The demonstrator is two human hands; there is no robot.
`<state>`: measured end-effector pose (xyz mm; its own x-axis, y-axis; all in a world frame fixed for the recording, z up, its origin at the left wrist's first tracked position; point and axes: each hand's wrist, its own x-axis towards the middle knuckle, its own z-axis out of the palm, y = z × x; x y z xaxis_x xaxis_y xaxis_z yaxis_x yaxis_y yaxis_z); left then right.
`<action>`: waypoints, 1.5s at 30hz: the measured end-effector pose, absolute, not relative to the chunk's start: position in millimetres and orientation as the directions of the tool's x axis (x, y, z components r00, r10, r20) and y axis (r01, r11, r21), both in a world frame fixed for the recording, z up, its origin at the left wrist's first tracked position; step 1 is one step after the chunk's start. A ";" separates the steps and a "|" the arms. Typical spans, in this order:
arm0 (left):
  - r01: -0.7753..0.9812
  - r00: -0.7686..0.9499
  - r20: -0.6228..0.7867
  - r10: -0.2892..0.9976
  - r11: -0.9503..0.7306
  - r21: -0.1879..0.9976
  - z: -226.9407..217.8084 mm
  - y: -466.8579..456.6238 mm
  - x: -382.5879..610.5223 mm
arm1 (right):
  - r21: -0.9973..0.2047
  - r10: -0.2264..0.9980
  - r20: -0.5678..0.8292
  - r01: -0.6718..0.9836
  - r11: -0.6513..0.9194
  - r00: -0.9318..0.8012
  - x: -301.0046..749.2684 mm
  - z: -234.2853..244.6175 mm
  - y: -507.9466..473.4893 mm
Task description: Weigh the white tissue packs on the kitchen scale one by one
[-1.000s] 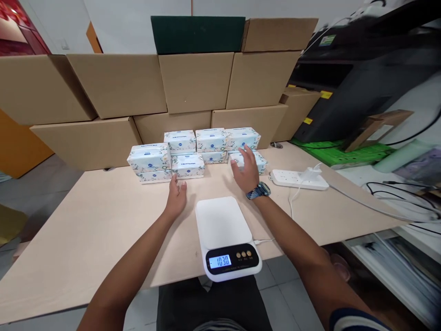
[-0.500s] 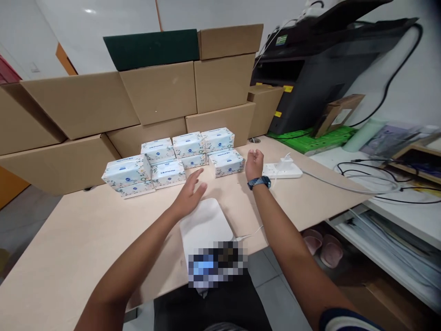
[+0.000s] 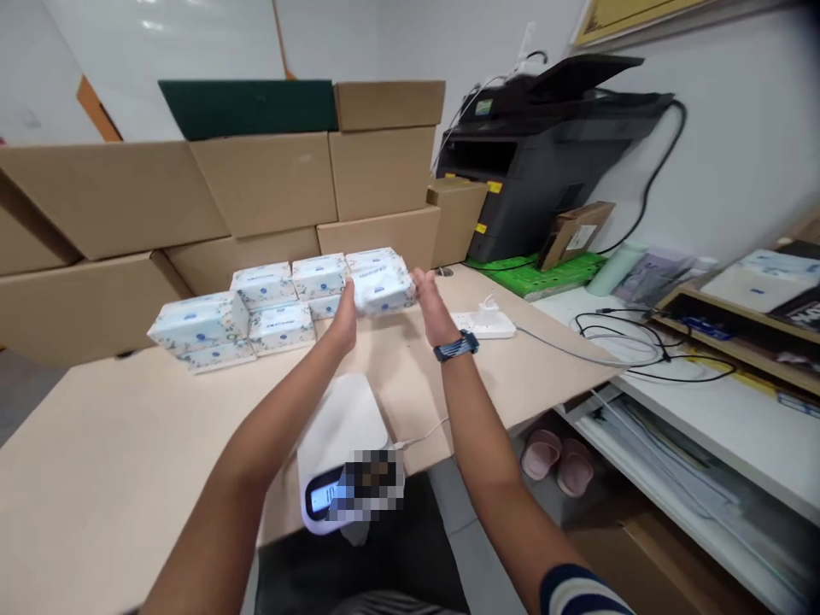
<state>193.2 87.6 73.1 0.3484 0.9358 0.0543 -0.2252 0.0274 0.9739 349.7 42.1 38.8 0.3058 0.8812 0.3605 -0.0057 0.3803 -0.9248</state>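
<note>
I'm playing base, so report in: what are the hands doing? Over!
Left hand, right hand: at opposite ends of one pack, apparently gripping it. Power strip beside right hand, not between hands and pack.

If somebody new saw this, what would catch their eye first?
Probably the left hand and right hand, either side of a floral pack, mid-picture. Then the white scale nearer the wearer, its display lit, and the bulky dark printer behind, right of centre.

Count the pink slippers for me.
2: one slipper and, just right of it in the picture, another slipper, both low down near the white cabinet. More could be hidden.
</note>
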 end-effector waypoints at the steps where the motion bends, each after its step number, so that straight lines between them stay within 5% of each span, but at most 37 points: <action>1: -0.280 0.329 0.115 0.937 -0.019 0.960 80.4 75.9 178.8 | -0.904 0.865 0.416 0.023 0.428 0.281 344.6 46.3 26.8; 5: -0.372 0.301 0.246 0.921 -0.124 0.920 98.4 3.4 103.5 | -0.788 0.805 0.593 0.214 0.577 0.009 314.4 60.6 -54.2; 10: -0.160 0.335 -0.036 0.941 0.095 0.982 80.9 -91.6 39.5 | -0.746 0.853 0.497 0.426 0.513 -0.156 282.1 15.8 -135.6; 16: -0.016 0.356 -0.161 0.920 0.179 0.984 47.5 -98.6 22.0 | -0.870 0.922 0.388 0.336 0.362 0.010 266.0 -31.6 -137.2; 20: 0.054 0.035 -0.173 0.984 0.171 0.984 36.8 -43.1 12.6 | -0.830 0.911 0.395 0.472 0.298 0.121 281.2 6.5 -118.6; 24: 0.169 -0.253 0.043 0.967 0.000 0.986 10.3 11.5 -3.8 | -0.736 0.834 0.534 0.564 0.376 0.141 301.2 41.9 -68.6; 27: 0.218 -0.217 0.144 0.966 -0.096 0.971 -18.3 29.6 -13.5 | -0.722 0.832 0.544 0.564 0.401 0.106 310.0 29.9 -12.6; 32: 0.238 -0.074 0.231 0.970 -0.208 0.949 -45.4 34.8 -22.7 | -0.846 0.927 0.310 0.507 0.167 0.212 318.7 -24.9 35.2; 45: 0.257 -0.060 0.187 0.981 -0.166 0.952 -47.2 37.1 -18.7 | -0.825 0.943 0.278 0.549 0.136 0.185 323.9 -52.5 22.7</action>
